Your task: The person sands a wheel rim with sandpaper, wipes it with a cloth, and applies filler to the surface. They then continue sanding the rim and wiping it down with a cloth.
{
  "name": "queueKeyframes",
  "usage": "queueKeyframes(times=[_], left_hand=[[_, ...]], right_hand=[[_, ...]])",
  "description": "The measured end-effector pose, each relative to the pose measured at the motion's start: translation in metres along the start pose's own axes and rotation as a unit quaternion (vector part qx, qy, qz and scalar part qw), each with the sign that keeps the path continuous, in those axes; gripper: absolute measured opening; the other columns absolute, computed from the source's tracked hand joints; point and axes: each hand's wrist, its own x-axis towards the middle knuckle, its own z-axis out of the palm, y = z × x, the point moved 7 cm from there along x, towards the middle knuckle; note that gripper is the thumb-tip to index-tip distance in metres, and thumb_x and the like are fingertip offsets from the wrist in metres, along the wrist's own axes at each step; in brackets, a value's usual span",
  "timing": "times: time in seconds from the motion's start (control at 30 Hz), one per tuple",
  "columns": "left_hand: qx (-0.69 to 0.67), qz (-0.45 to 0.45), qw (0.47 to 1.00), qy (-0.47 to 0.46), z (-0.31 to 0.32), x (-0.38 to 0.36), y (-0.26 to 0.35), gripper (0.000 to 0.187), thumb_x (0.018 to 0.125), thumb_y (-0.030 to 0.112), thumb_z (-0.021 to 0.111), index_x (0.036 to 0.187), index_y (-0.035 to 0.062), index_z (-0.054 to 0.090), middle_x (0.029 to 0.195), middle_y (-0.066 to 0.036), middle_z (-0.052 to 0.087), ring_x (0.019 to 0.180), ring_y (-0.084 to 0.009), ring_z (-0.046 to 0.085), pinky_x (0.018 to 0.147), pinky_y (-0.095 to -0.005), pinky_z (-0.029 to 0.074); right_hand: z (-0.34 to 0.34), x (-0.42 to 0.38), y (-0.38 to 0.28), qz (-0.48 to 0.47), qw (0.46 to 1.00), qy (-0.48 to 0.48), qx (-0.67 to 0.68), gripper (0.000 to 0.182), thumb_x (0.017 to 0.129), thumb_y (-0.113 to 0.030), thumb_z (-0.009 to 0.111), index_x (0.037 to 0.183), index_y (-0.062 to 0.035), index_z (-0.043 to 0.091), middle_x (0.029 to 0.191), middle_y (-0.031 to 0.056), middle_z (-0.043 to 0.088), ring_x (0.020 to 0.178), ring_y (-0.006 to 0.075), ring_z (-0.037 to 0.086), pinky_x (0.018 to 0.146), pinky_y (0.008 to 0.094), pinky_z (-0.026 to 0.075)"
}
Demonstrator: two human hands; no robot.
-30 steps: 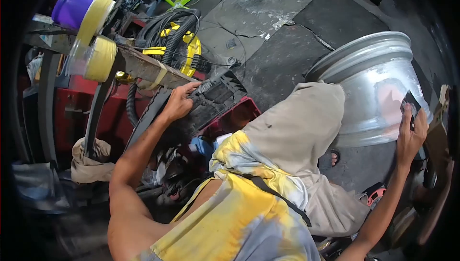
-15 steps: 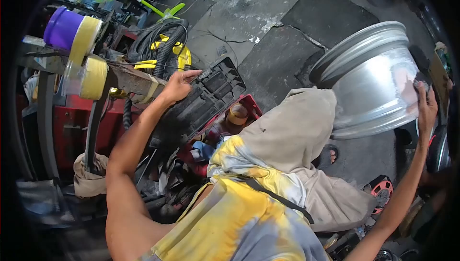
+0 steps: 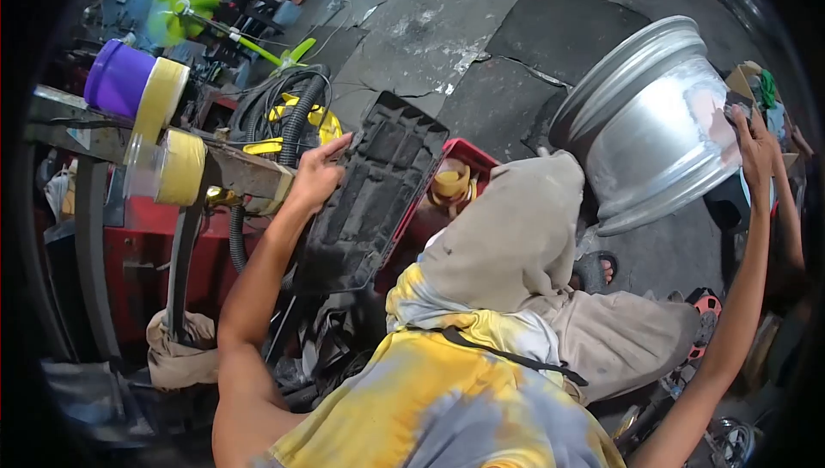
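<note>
My left hand (image 3: 320, 174) is at the near edge of a black toolbox lid (image 3: 369, 201), its index finger stretched along the edge and the other fingers curled against it. Beneath the tilted lid is the red toolbox (image 3: 471, 152), with yellowish tape rolls (image 3: 451, 183) inside. On the right, my right hand (image 3: 758, 146) pinches a small dark grey pad (image 3: 736, 114), perhaps sandpaper, against a silver wheel rim (image 3: 657, 137). A dull pinkish patch marks the metal beside those fingers. The rim lies tilted on its side by my knee.
A metal frame (image 3: 86, 116) at left carries a purple tape roll (image 3: 120, 77) and yellow masking rolls (image 3: 182, 167). Behind it are a black hose (image 3: 301, 116) and a green fan (image 3: 185, 8). Another person's arm (image 3: 789, 201) shows at far right. An orange reel (image 3: 706, 322) lies near my foot.
The toolbox lid has swung wider and shows more of its inner face, with my left hand at its edge. The view has shifted slightly; my right hand stays on the rim.
</note>
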Motion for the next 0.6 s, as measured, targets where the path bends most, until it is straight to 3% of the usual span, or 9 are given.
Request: queueKeyframes(times=[0.1, 0.17, 0.23, 0.3, 0.37, 0.4, 0.6], left_hand=[[-0.067, -0.010, 0.998, -0.012, 0.034, 0.039, 0.014, 0.071, 0.071, -0.017, 0.048, 0.141, -0.0044, 0.056, 0.139, -0.018, 0.061, 0.126, -0.0213, 0.058, 0.097, -0.0257, 0.047], [-0.022, 0.043, 0.999, -0.026, 0.050, 0.081, 0.021, 0.072, 0.074, -0.018, 0.048, 0.143, -0.0002, 0.056, 0.144, -0.016, 0.056, 0.103, -0.0145, 0.061, 0.066, -0.0242, 0.048], [-0.016, 0.025, 0.999, -0.028, 0.065, 0.118, 0.033, 0.070, 0.076, -0.017, 0.048, 0.143, 0.0026, 0.057, 0.144, -0.017, 0.056, 0.098, -0.0140, 0.062, 0.066, -0.0259, 0.049], [-0.011, 0.008, 0.999, -0.051, 0.075, 0.167, 0.040, 0.069, 0.078, -0.014, 0.050, 0.143, 0.0058, 0.059, 0.119, -0.012, 0.068, 0.072, -0.0116, 0.059, 0.063, -0.0266, 0.049], [0.035, -0.014, 0.999, -0.031, 0.082, 0.193, 0.067, 0.069, 0.077, -0.010, 0.050, 0.142, 0.0102, 0.061, 0.083, -0.003, 0.067, 0.063, -0.0096, 0.053, 0.053, -0.0265, 0.044], [0.126, -0.009, 0.992, -0.025, 0.084, 0.200, 0.083, 0.068, 0.077, -0.007, 0.050, 0.140, 0.0147, 0.064, 0.074, -0.001, 0.063, 0.063, -0.0093, 0.053, 0.053, -0.0256, 0.042], [0.234, 0.074, 0.962, -0.118, 0.126, 0.347, 0.095, 0.063, 0.078, -0.004, 0.050, 0.134, 0.0193, 0.069, 0.070, 0.000, 0.063, 0.061, -0.0099, 0.052, 0.059, -0.0272, 0.046]], right_hand=[[-0.001, -0.001, -0.004, 0.033, 0.996, -0.007, 0.081, 0.034, 0.102, -0.027, 0.064, 0.118, 0.0028, 0.067, 0.109, 0.0046, 0.069, 0.099, 0.0122, 0.059, 0.090, 0.0250, 0.045], [-0.002, 0.002, 0.003, 0.025, 0.997, -0.012, 0.077, 0.035, 0.102, -0.028, 0.064, 0.119, 0.0025, 0.068, 0.108, 0.0048, 0.069, 0.100, 0.0125, 0.059, 0.091, 0.0257, 0.045], [-0.002, 0.002, 0.004, 0.040, 0.996, -0.002, 0.083, 0.037, 0.101, -0.029, 0.065, 0.121, 0.0016, 0.069, 0.108, 0.0050, 0.070, 0.100, 0.0124, 0.060, 0.091, 0.0252, 0.045], [-0.003, 0.001, 0.014, 0.066, 0.993, -0.009, 0.092, 0.038, 0.101, -0.029, 0.065, 0.123, 0.0011, 0.069, 0.109, 0.0045, 0.070, 0.100, 0.0118, 0.060, 0.091, 0.0248, 0.045], [-0.004, 0.000, 0.017, 0.092, 0.992, -0.001, 0.083, 0.039, 0.100, -0.030, 0.067, 0.126, 0.0002, 0.068, 0.111, 0.0040, 0.070, 0.100, 0.0108, 0.059, 0.092, 0.0242, 0.045], [-0.004, -0.001, 0.020, 0.096, 0.992, -0.002, 0.080, 0.039, 0.100, -0.030, 0.067, 0.126, 0.0002, 0.068, 0.111, 0.0040, 0.070, 0.100, 0.0108, 0.059, 0.092, 0.0242, 0.045], [-0.008, -0.002, 0.032, 0.121, 0.992, -0.023, 0.038, 0.039, 0.101, -0.029, 0.065, 0.127, -0.0002, 0.068, 0.112, 0.0041, 0.070, 0.101, 0.0102, 0.059, 0.093, 0.0242, 0.045]])
